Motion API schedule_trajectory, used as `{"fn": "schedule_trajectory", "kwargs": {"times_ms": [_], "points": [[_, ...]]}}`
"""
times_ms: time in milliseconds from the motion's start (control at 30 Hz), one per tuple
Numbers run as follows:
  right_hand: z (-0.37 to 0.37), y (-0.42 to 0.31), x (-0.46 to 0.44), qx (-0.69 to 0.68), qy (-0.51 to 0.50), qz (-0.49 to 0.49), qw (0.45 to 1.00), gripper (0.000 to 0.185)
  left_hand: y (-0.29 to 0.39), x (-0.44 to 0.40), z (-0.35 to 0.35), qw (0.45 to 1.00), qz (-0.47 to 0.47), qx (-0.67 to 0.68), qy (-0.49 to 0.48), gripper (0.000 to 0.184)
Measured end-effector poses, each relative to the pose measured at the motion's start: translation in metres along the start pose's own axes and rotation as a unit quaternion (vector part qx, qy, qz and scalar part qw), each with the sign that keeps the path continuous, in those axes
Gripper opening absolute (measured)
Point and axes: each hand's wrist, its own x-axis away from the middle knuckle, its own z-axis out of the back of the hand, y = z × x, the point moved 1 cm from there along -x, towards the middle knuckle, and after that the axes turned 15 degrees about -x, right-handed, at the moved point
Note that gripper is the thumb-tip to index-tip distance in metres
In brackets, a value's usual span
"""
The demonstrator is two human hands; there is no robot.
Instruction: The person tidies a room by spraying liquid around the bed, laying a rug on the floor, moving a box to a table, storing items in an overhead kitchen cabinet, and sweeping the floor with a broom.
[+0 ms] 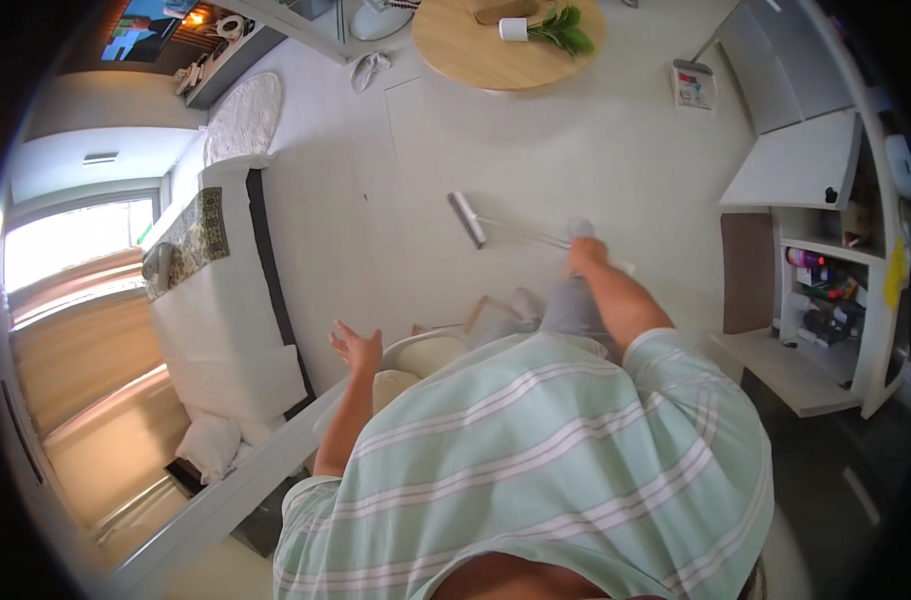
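My right hand (587, 256) is closed round the handle of a broom, in front of my body. The broom's thin pole slants left to its head (466, 220), a white and dark bar low over or on the pale floor (415, 150); contact cannot be made out. Off to the left, my left hand (357, 347) is raised with its fingers spread and holds nothing. Below that hand is the cream seat of a chair (430, 353). A dustpan (694, 88) with litter in it stands at the upper right.
A round wooden table (455, 50) with a potted plant (565, 32) stands ahead. On the right, an open cabinet (820, 250) has its doors swung out. A white-covered bed or sofa (215, 330) lies to the left. A small dark speck lies on the floor.
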Motion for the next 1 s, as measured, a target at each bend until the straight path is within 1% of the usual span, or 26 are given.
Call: {"fn": "schedule_trajectory", "kwargs": {"times_ms": [67,133,200,267,333,367,467,500,567,633,700,733,767,800,867,900,967,1000], "points": [[0.034,0.043,-0.023,-0.028,0.014,-0.023,0.999,0.026,0.007,0.003,-0.001,0.999,-0.024,-0.03,0.033,0.101],[0.081,0.087,-0.045,0.016,0.031,-0.039,0.999,0.025,0.022,0.01,0.01,0.999,0.017,-0.031,-0.025,0.102],[0.126,0.127,-0.064,0.022,0.071,-0.065,0.995,0.026,0.044,0.018,0.011,0.995,0.063,-0.029,-0.072,0.103],[0.18,0.157,-0.073,0.005,0.071,-0.109,0.992,0.027,0.066,0.02,0.008,0.988,0.105,-0.034,-0.105,0.104],[0.23,0.177,-0.076,0.017,0.077,-0.126,0.989,0.026,0.101,0.023,0.023,0.989,0.075,-0.046,-0.116,0.103],[0.247,0.188,-0.077,0.028,0.082,-0.113,0.99,0.026,0.116,0.028,0.027,0.989,0.062,-0.051,-0.126,0.103],[0.296,0.204,-0.077,0.054,0.09,-0.061,0.993,0.028,0.161,0.028,0.04,0.995,-0.008,-0.06,-0.075,0.102],[0.312,0.204,-0.066,0.053,0.09,-0.037,0.994,0.03,0.174,0.028,0.041,0.995,-0.002,-0.051,-0.081,0.101],[0.316,0.2,-0.062,0.035,0.082,-0.009,0.996,0.034,0.196,0.03,0.046,0.996,0.006,-0.036,-0.086,0.101],[0.296,0.186,-0.077,-0.035,0.064,0.052,0.996,0.032,0.217,0.04,0.048,0.994,-0.008,-0.035,-0.102,0.101],[0.256,0.152,-0.112,-0.082,0.017,0.071,0.994,0.026,0.234,0.051,0.053,0.992,-0.032,-0.038,-0.115,0.102],[0.226,0.133,-0.136,-0.129,0.008,0.068,0.989,0.021,0.243,0.058,0.058,0.991,-0.05,-0.041,-0.12,0.102],[0.192,0.113,-0.165,-0.13,0.007,0.084,0.988,0.022,0.25,0.06,0.061,0.989,-0.069,-0.045,-0.126,0.102],[0.178,0.083,-0.176,-0.153,0.013,0.07,0.986,0.023,0.247,0.062,0.063,0.986,-0.104,-0.06,-0.116,0.102],[0.164,0.034,-0.196,-0.13,0.002,0.016,0.991,0.024,0.247,0.058,0.064,0.976,-0.175,-0.087,-0.094,0.102],[0.161,0.026,-0.199,-0.136,-0.017,-0.019,0.99,0.025,0.257,0.067,0.084,0.976,-0.174,-0.091,-0.098,0.102],[0.171,0.017,-0.208,-0.143,-0.05,-0.088,0.985,0.025,0.25,0.053,0.087,0.973,-0.176,-0.129,-0.076,0.102],[0.173,0.031,-0.214,-0.158,-0.053,-0.094,0.982,0.025,0.238,0.048,0.088,0.971,-0.176,-0.147,-0.068,0.101]]}}
